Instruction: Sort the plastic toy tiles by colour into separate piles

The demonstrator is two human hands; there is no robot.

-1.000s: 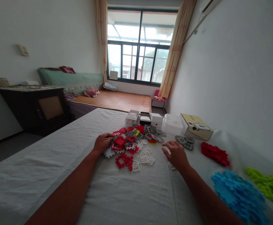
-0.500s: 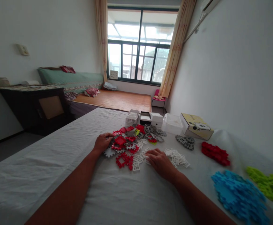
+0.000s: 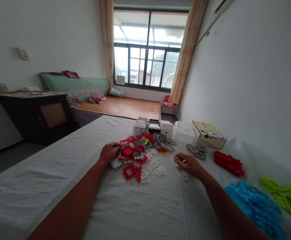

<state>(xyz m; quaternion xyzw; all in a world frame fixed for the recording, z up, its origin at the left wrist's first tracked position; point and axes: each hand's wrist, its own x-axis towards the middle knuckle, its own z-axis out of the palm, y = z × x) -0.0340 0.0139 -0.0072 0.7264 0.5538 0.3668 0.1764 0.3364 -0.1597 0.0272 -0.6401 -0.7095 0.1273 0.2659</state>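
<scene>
My right hand (image 3: 189, 164) pinches a small white window-shaped plastic piece (image 3: 174, 158) between thumb and fingers. Below its palm lies another white window piece (image 3: 183, 176); other pieces there are hidden by the hand. My left hand (image 3: 108, 152) rests at the left edge of a mixed heap of interlocking plastic pieces, its fingers closed; what they hold, if anything, cannot be made out. In the heap are red pieces (image 3: 128, 151) and grey pieces (image 3: 117, 163). Several white window pieces (image 3: 146, 169) lie loose at its near right side.
Sorted piles lie to the right: grey (image 3: 196, 151), red (image 3: 229, 163), blue (image 3: 255, 206) and lime green (image 3: 285, 196). Behind the heap stand small boxes (image 3: 141, 125), a clear plastic tub (image 3: 183, 131) and a yellow carton (image 3: 208, 134). A white cloth (image 3: 135, 210) covers the table.
My right hand has moved right from beside the heap to the group of white window pieces, and a white piece now shows at its fingertips. My left hand has stayed nearly still.
</scene>
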